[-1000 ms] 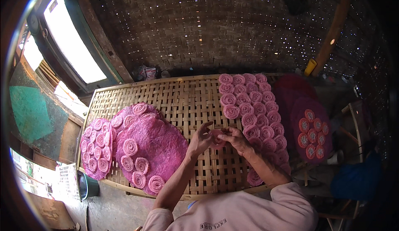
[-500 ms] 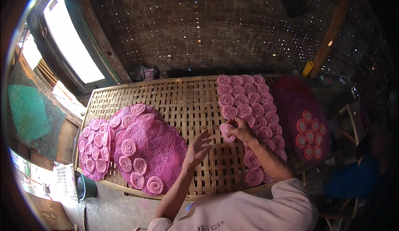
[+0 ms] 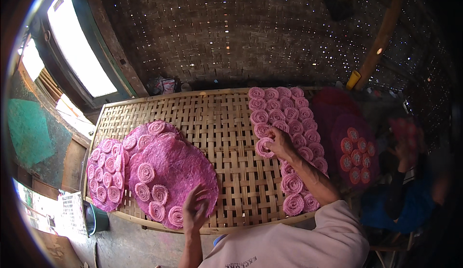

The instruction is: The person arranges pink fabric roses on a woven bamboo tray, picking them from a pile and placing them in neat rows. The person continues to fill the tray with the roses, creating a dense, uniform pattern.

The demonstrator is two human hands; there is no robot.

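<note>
My right hand [image 3: 281, 144] pinches the edge of a pink coiled cracker [image 3: 264, 148] at the left side of a block of rows. Similar pink crackers [image 3: 272, 104] lie close together there on a woven bamboo rack [image 3: 207, 118]. My left hand [image 3: 195, 206] holds nothing and its fingers are apart. It hovers over the lower right part of a round magenta mesh mat [image 3: 169, 164], beside a cracker [image 3: 176, 216]. Several more crackers sit along the mat's left side. My right forearm hides part of the rows.
Left of the mat, another magenta mat [image 3: 106, 203] carries several pink crackers. At the right, a dark purple mat [image 3: 346, 175] bears orange-red rounds [image 3: 356, 158]. A person in blue [image 3: 402, 210] is beyond it. A green bucket [image 3: 100, 219] stands below the rack's left corner.
My left hand has moved left and nearer, from bare rack to over the mat. My right hand has brought its cracker to the left edge of the rows. A person has appeared at the right.
</note>
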